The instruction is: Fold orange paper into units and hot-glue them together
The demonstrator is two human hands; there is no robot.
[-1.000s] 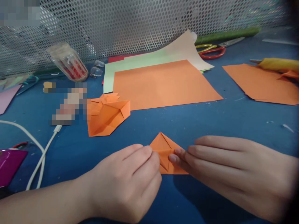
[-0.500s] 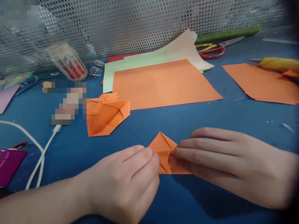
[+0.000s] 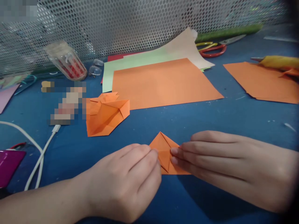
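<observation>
A small folded orange paper piece (image 3: 163, 151) lies on the blue table (image 3: 210, 118) near the front, between my two hands. My left hand (image 3: 130, 177) has its fingers curled together and pinches the paper's left edge. My right hand (image 3: 229, 165) lies over the paper's right side, fingers stretched and held together, fingertips pressing on the fold. Most of the paper's right half is hidden under those fingers.
Another folded orange paper shape (image 3: 106, 113) sits to the left. A stack of flat sheets, orange on top (image 3: 163, 82), lies behind; a further orange sheet (image 3: 263, 82) at right. Scissors (image 3: 212, 49), a plastic jar (image 3: 67, 60), a white cable (image 3: 39, 155) and a mesh screen (image 3: 140, 25) surround.
My right hand slid a little left across the paper and its fingers closed up over the fold; the left hand barely shifted.
</observation>
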